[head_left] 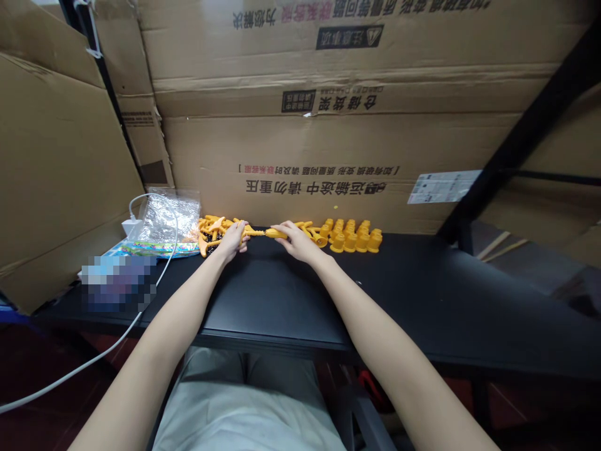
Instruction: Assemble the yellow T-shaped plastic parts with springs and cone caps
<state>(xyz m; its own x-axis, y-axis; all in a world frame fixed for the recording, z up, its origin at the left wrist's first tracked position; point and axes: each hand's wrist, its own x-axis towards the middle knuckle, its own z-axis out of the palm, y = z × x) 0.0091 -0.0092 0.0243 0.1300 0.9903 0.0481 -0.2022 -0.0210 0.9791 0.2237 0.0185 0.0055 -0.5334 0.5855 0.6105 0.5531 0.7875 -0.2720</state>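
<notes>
My left hand [233, 242] is closed around a yellow plastic piece with a thin, ridged stem [256, 232] that sticks out to the right. Facing it, my right hand [298, 242] pinches a smooth, bulb-like yellow plastic part [276, 233]. The stem's tip meets this part or lies right at its end; I cannot tell whether it is inside. Left of my left hand lies a loose heap of yellow plastic pieces [211, 227], some with dark bits among them. Past my right hand, more yellow branched pieces [305, 226] lie beside stepped yellow plastic cups [361, 239] standing in rows.
A clear plastic bag [169, 213] and a colourful packet [159, 249] lie at the back left of the black table [282, 300]. A white cable [101, 356] runs from a white plug [132, 227] over the left edge. Cardboard [282, 144] walls the back.
</notes>
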